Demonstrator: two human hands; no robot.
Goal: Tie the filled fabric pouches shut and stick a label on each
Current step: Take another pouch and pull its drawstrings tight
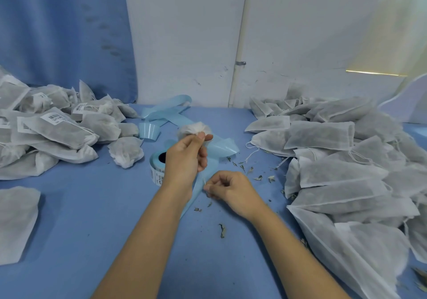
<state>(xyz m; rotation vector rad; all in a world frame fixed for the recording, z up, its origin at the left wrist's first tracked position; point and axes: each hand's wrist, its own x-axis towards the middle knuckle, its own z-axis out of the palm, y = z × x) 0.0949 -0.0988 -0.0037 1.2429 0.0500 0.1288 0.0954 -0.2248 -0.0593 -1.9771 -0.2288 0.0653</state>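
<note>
My left hand (187, 157) is raised over the middle of the table, pinching the gathered neck of a white fabric pouch (193, 128) whose bunched top shows above the fingers. My right hand (228, 189) sits lower and nearer to me, its fingers pinched on the thin white drawstring (204, 178) that runs up toward the pouch. A roll of printed labels (158, 167) stands just left of my left wrist, with its blue backing strip (166, 114) trailing toward the wall.
A heap of tied, labelled pouches (53, 127) fills the left side. A larger heap of filled unlabelled pouches (342, 160) covers the right. One tied pouch (126, 152) lies alone near the roll, another pouch (16, 222) at the left edge. Dried leaf bits (245, 169) litter the blue tabletop.
</note>
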